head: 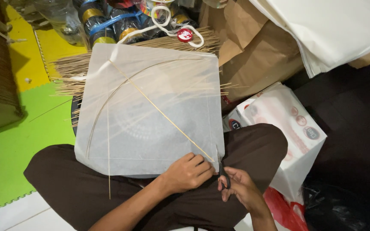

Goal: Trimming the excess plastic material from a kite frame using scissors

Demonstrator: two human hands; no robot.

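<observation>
A translucent white paper kite (150,111) lies across my lap, with a straight bamboo spine (161,112) running diagonally and a bowed stick curving across it. My left hand (187,173) presses down on the kite's near corner, fingers curled over the paper edge. My right hand (240,188) holds small dark scissors (221,167), their blades pointing up at the corner where the spine ends. A loose thin stick (108,171) runs down past the paper's front edge.
A bundle of thin bamboo sticks (71,70) lies under the kite's far side. Brown paper bags (253,51), folded white sheets (339,30) and a printed white plastic bag (287,124) sit right. Plastic bottles (103,21) and a white cord (159,25) lie behind. Green and yellow foam mats (9,141) cover the floor.
</observation>
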